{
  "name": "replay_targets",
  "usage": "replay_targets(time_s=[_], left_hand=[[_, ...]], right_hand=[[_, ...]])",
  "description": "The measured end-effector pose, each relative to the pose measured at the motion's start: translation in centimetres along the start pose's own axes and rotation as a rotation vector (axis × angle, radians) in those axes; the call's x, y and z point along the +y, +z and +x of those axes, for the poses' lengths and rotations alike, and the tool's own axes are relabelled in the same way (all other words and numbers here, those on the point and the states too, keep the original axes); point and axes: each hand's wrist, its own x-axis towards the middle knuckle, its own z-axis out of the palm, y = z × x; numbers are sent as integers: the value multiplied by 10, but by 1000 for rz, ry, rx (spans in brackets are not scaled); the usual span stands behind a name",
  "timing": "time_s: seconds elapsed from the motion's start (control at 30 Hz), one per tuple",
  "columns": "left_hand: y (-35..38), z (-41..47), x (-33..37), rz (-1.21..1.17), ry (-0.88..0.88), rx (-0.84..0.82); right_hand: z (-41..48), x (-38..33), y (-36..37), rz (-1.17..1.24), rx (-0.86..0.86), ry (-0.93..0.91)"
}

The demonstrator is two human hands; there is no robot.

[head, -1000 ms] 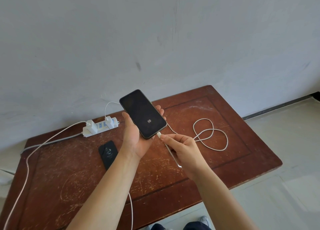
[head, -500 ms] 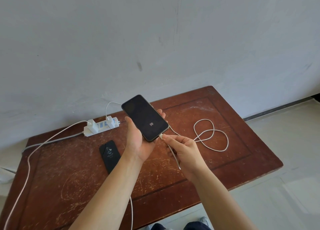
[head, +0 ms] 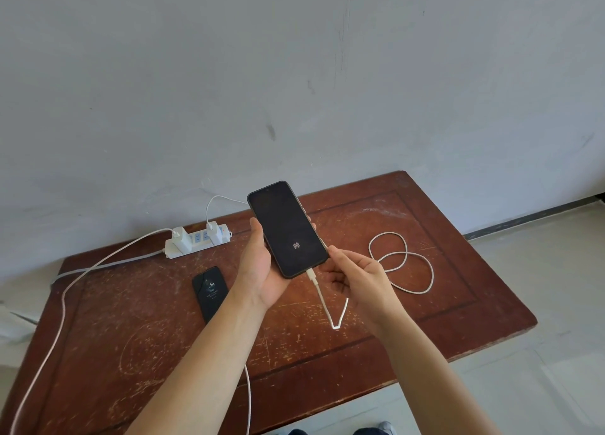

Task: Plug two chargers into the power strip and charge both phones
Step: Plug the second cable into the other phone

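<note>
While the left hand [head: 262, 271] cradled the raised phone [head: 288, 228] from below, fingers wrapped round its edges, a white cable [head: 322, 298] sat plugged into its lower end and dropped in a sharp bend to the wooden table [head: 458, 303]. The right hand [head: 357, 277] hovered half-curled just beside the phone's lower right corner, fingertips touching that edge; whether it pinched anything, I could not tell. A second phone [head: 209, 292] lay flat on the table, left of the left wrist. Near the back edge by the wall stood the power strip [head: 196, 241], with two white chargers [head: 214, 233] seated in it. The cable's slack lay in loops [head: 402, 261] on the right half, well clear of the right edge. Bare tabletop lay open toward the near edge.
</note>
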Motion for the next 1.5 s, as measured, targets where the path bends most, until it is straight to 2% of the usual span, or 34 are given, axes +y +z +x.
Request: replay_targets(time_s=[0.37, 1.03, 1.3, 1.5], left_hand=[[-1, -11, -1, -15, -33, -45], [-2, -12, 1, 62, -11, 47], [-24, -3, -8, 165, -47, 304], [-60, 5, -23, 176, -108, 393]], right_hand=[[-7, 10, -6, 17, -56, -20], [-1, 19, -7, -45, -60, -71], [14, 46, -7, -126, -6, 34], [32, 83, -7, -255, 27, 132]])
